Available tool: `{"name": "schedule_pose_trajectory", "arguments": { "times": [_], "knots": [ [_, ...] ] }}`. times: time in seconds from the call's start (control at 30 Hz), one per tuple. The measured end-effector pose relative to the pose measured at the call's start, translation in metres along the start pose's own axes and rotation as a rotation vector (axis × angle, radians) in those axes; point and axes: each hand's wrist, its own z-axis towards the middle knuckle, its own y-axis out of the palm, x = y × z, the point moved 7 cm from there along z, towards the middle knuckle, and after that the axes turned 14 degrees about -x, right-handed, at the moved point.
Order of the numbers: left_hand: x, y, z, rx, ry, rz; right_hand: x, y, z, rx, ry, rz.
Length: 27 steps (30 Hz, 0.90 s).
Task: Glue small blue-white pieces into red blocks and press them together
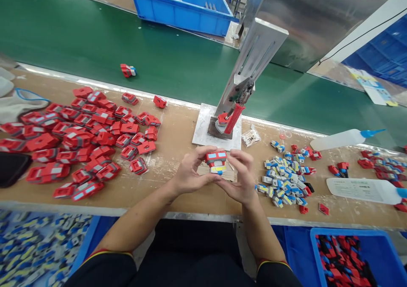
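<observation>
Between my two hands, in front of the press, is a small toy part (216, 162) with a red and grey top and a white, yellow and blue lower piece. My left hand (192, 171) grips it from the left, thumb below and fingers above. From the right, my right hand (240, 176) holds it with the thumb low, its fingers curved near the top. A hand press (233, 117) with a red handle stands just beyond on a white base plate (200, 128). A red piece (223, 118) sits under the press.
Red parts (76, 136) are heaped at left, white-blue-yellow parts (284, 176) at right. Two bottles (362, 190) lie farther right. Behind runs a green belt (178, 62) carrying one assembled piece (127, 70). Blue bins (181, 9) stand behind and below.
</observation>
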Motion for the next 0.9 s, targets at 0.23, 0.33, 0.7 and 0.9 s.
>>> {"name": "schedule_pose_trajectory", "arguments": {
  "times": [0.23, 0.33, 0.7, 0.9],
  "knots": [
    [0.014, 0.005, -0.007, -0.05, 0.033, 0.027, 0.007, 0.008, 0.002, -0.178, 0.066, 0.404],
    [0.021, 0.006, -0.007, -0.058, 0.104, 0.12, 0.007, 0.008, 0.001, -0.116, 0.078, 0.502],
    [-0.007, -0.001, -0.007, -0.074, -0.019, 0.012, 0.03, 0.025, 0.003, -0.019, 0.217, 0.575],
    [-0.016, -0.018, 0.001, -0.052, -0.083, -0.099, 0.027, 0.026, 0.019, -0.125, 0.249, 0.555]
  ]
}}
